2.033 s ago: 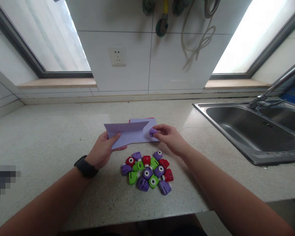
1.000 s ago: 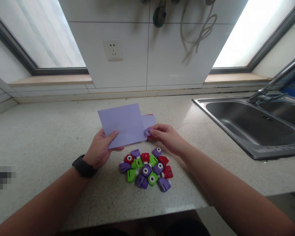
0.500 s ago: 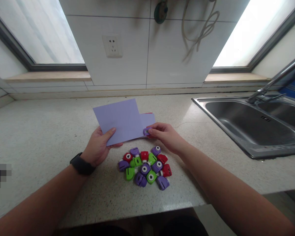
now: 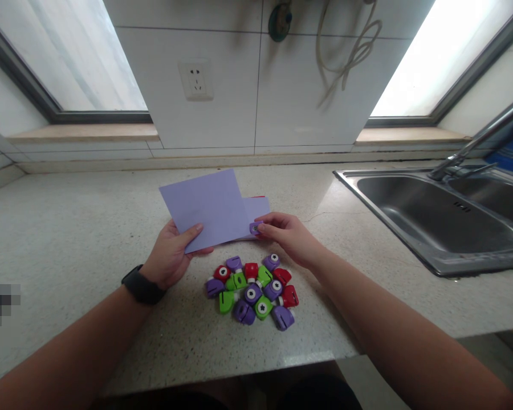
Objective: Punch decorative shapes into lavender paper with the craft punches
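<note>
A sheet of pale purple paper (image 4: 207, 210) is tilted up off the counter, gripped at its lower left by my left hand (image 4: 175, 250), thumb on top and fingers beneath. My right hand (image 4: 284, 233) pinches a small purple craft punch (image 4: 255, 228) at the sheet's right edge; whether the paper sits in its slot I cannot tell. Behind lies more pale purple paper (image 4: 259, 208) with a bit of red showing at its edge. Nearer me, a loose cluster of purple, green and red craft punches (image 4: 264, 307) rests on the counter, below both hands.
The speckled counter (image 4: 68, 228) runs along a tiled wall with a socket (image 4: 195, 81). At right a steel sink (image 4: 436, 210) with a faucet (image 4: 448, 165) is set into it. A looped cable (image 4: 354, 51) hangs on the wall. The counter's front edge is close to me.
The paper in my left hand has shifted very slightly to the left and up. My right hand and its punch stay at nearly the same spot.
</note>
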Demonstrator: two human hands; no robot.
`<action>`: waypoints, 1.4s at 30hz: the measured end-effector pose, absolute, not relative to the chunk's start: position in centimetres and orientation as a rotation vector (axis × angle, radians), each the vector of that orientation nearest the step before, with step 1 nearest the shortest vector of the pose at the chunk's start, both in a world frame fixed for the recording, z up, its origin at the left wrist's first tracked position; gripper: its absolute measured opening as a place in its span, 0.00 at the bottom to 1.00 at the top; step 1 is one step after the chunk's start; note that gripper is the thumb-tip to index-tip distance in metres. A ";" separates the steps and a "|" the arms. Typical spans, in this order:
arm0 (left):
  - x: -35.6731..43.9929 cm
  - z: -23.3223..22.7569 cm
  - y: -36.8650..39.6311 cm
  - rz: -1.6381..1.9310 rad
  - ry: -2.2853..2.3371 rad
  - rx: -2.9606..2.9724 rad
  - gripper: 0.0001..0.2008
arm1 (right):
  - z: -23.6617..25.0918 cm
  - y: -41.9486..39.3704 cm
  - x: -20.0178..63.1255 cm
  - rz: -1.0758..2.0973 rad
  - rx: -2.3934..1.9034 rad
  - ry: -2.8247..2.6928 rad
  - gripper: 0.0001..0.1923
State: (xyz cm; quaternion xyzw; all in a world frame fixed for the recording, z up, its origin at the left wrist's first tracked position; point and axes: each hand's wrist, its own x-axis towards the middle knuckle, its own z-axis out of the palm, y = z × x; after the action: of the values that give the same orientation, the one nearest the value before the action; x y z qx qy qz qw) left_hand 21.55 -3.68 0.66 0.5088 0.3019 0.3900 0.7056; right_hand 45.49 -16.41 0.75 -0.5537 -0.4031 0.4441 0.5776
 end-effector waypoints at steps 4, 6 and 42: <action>21.5 0.7 -3.7 0.855 0.659 1.134 0.29 | 0.7 -16.5 45.4 1.050 -1.283 -0.949 0.11; 21.5 0.7 -3.7 0.851 0.653 1.137 0.30 | 0.8 -16.5 45.3 1.066 -1.265 -0.932 0.11; 21.6 0.4 -3.2 0.867 0.666 1.096 0.28 | 0.8 -16.3 45.7 1.059 -1.094 -0.920 0.15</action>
State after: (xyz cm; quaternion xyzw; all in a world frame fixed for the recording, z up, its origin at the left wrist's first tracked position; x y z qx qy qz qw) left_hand 21.60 -3.22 0.40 0.4948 0.3009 0.3917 0.7150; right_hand 45.68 -16.32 0.80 -0.4776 -0.4019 0.4625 0.6297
